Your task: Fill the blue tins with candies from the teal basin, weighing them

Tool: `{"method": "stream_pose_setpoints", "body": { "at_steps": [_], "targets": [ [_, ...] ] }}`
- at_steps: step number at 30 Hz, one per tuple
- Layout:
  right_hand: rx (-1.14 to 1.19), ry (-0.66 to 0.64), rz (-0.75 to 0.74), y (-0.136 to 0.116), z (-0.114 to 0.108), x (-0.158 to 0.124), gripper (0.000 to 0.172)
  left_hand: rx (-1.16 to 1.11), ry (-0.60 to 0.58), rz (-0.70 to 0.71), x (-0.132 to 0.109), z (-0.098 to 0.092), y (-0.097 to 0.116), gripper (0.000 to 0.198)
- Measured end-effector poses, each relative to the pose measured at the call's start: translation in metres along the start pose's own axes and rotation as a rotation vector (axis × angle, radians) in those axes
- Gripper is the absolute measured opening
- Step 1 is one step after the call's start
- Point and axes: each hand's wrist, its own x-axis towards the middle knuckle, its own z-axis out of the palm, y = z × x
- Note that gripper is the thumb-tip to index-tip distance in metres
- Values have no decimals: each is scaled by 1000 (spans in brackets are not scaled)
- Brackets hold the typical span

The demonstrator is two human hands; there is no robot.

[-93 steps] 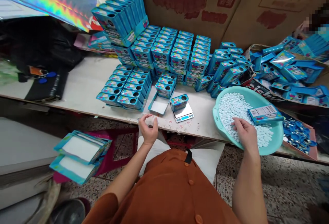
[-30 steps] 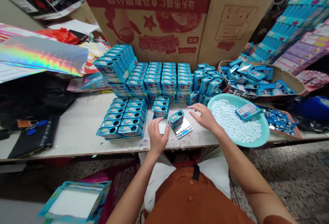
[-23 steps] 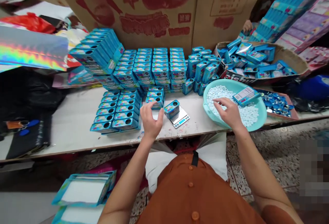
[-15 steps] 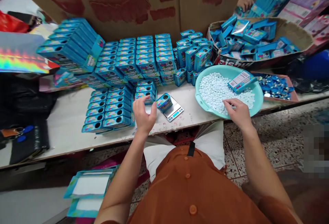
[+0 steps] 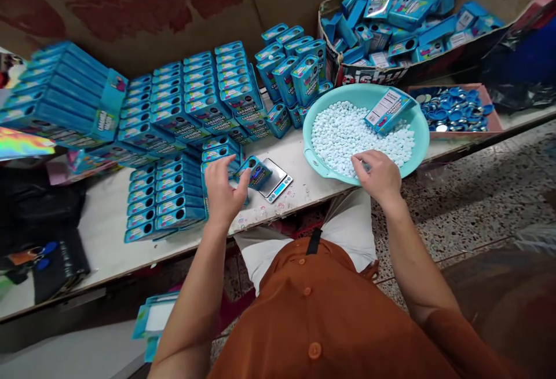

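The right hand [image 5: 379, 176] reaches over the near rim of the turquoise basin [image 5: 365, 93], fingers bent down at the white pellets [image 5: 336, 135]; its grip is narrow, thumb drawn toward the forefinger, though whether any pellets are pinched inside cannot be told. The basin sits near that hand, probably to keep the reach short. The left hand [image 5: 222, 193] has a wide grip with nothing seen in it, thumb and fingers parted beside the blue tin [image 5: 259, 174]; whether the thumb touches it is unclear. That tin rests on the left part of the small scale [image 5: 274, 182], round hole upward, which leaves its opening free from above, while the scale's display faces the person, seemingly for easy reading. Another tin [image 5: 388, 111] lies flat on the pellets at the basin's far side, apparently out of the fingers' way. Left of the scale, the rows of tins [image 5: 178, 199] stand packed close on the desk [image 5: 289, 156], holes up, likely for steadiness. Beyond the basin, a carton [image 5: 434, 72] walls in loosely heaped tins.
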Motion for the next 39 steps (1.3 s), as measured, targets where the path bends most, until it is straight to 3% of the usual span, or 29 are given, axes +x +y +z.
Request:
{"method": "stream_pose_setpoints", "body": {
  "at_steps": [7, 12, 14, 18, 20, 22, 24, 31, 34, 39],
  "targets": [
    [-44, -35, 45, -3, -3, 0, 23, 168, -258, 11, 4, 17, 3, 61],
    [-63, -16, 60, 0, -3, -2, 21, 226, -311, -8, 0, 16, 3, 44],
    [-79, -13, 60, 1, -1, -3, 22, 176, -293, 19, -2, 1, -3, 41],
    [-97, -12, 49, 3, 1, -3, 23, 192, -222, 101, -3, -55, -25, 38],
    [-106, -13, 61, 2, 1, -3, 24, 256, -269, 147, -1, -79, -38, 36],
    [-117, -17, 83, 1, 1, -3, 24, 303, -343, 165, 2, -91, -50, 37],
    [-124, -15, 103, 0, 1, -3, 25, 321, -395, 153, 5, -88, -61, 38],
    [-139, -45, 115, 0, 3, -4, 29, 268, -421, 96, 7, -46, -93, 39],
    [-142, -62, 128, 1, 4, -4, 29, 257, -428, 129, 9, -37, -98, 41],
    [-136, -82, 165, 2, 4, -5, 28, 321, -331, 227, 6, -23, -99, 51]
  ]
}}
